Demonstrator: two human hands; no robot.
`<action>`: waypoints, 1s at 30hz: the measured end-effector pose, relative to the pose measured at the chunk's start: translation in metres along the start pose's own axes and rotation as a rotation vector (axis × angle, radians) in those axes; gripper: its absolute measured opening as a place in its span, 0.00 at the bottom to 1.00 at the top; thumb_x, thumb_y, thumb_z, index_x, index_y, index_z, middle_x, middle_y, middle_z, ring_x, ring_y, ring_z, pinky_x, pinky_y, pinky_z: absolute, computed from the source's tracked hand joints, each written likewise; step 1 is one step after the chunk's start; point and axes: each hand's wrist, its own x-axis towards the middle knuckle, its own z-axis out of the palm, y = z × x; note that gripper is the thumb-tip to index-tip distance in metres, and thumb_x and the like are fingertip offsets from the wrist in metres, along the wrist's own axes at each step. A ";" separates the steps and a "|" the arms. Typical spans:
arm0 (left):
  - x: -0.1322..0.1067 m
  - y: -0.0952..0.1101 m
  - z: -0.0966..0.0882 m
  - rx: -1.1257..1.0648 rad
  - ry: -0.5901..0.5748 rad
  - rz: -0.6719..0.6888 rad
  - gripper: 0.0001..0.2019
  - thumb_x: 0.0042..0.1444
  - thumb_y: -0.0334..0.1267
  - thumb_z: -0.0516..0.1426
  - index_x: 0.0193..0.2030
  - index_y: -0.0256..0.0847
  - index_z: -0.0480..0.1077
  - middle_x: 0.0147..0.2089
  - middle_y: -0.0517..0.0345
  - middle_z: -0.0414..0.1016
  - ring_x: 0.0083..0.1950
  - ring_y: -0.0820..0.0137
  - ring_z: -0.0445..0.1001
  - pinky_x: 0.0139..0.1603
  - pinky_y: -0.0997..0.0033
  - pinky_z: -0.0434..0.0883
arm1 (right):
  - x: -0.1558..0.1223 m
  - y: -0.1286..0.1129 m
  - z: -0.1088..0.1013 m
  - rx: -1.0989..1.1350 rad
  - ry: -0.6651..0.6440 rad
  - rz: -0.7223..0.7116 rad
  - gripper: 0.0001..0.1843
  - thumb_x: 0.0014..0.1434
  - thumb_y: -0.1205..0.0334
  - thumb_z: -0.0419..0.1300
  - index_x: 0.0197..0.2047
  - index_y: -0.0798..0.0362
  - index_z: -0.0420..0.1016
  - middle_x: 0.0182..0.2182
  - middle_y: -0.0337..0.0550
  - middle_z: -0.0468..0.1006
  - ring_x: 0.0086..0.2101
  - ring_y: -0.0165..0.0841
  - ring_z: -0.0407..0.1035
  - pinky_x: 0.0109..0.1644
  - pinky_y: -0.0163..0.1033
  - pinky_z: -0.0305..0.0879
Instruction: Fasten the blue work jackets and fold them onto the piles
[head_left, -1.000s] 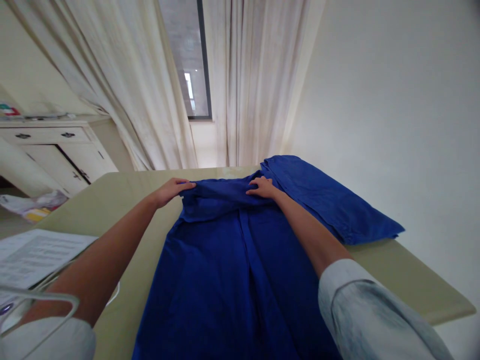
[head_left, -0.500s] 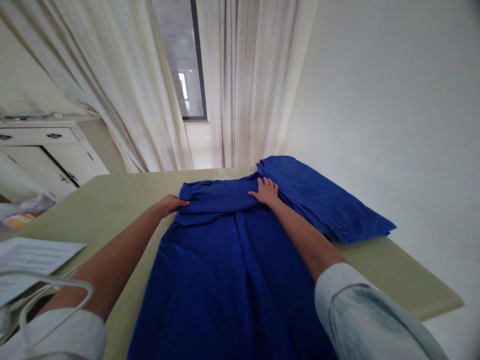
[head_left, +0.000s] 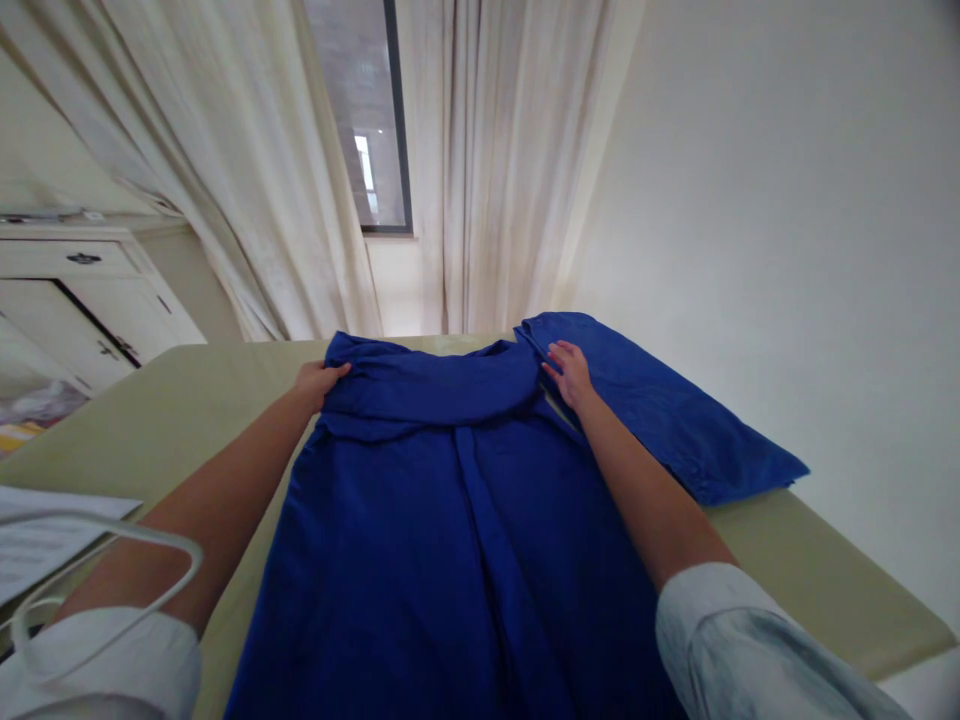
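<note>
A blue garment (head_left: 420, 560) lies spread on the table with a long strip down its middle. Across its far end runs a folded-over band of the same cloth (head_left: 442, 385). My left hand (head_left: 319, 383) is closed on the left end of that band, thumb on top. At the band's right end is my right hand (head_left: 568, 373), its fingers apart and slightly bent; whether the fingertips touch the cloth is unclear. Just right of this hand lies a folded pile of blue cloth (head_left: 667, 410).
The pale green table (head_left: 217, 400) reaches to curtains (head_left: 495, 200) at the back and a white wall (head_left: 787, 200) on the right. Printed paper (head_left: 52, 530) and a white cable (head_left: 161, 535) are at the left. Beyond stands a white cabinet (head_left: 75, 300).
My left hand has drawn the band's left end outward and away from me. My right hand has lifted off the band's top and shifted right. The band looks smoother and wider.
</note>
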 end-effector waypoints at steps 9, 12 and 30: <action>-0.033 -0.043 0.019 0.824 -0.016 0.419 0.37 0.68 0.56 0.53 0.76 0.35 0.59 0.79 0.29 0.53 0.79 0.38 0.52 0.76 0.37 0.51 | -0.066 -0.003 0.014 -0.777 -0.487 -0.371 0.35 0.63 0.59 0.68 0.72 0.50 0.68 0.55 0.55 0.76 0.52 0.45 0.75 0.60 0.49 0.70; -0.045 -0.059 0.032 0.904 -0.112 0.416 0.38 0.69 0.59 0.48 0.78 0.35 0.57 0.80 0.32 0.52 0.81 0.43 0.49 0.79 0.43 0.46 | -0.080 -0.005 0.007 -1.022 -0.368 -0.365 0.25 0.70 0.69 0.52 0.64 0.45 0.77 0.55 0.54 0.75 0.48 0.44 0.77 0.56 0.48 0.72; -0.351 -0.194 -0.089 0.923 -0.222 0.601 0.58 0.43 0.65 0.68 0.79 0.71 0.45 0.81 0.58 0.52 0.80 0.40 0.53 0.74 0.32 0.61 | -0.330 0.016 -0.194 -0.740 -0.388 -0.088 0.43 0.61 0.37 0.59 0.76 0.34 0.57 0.56 0.50 0.82 0.53 0.52 0.79 0.57 0.58 0.77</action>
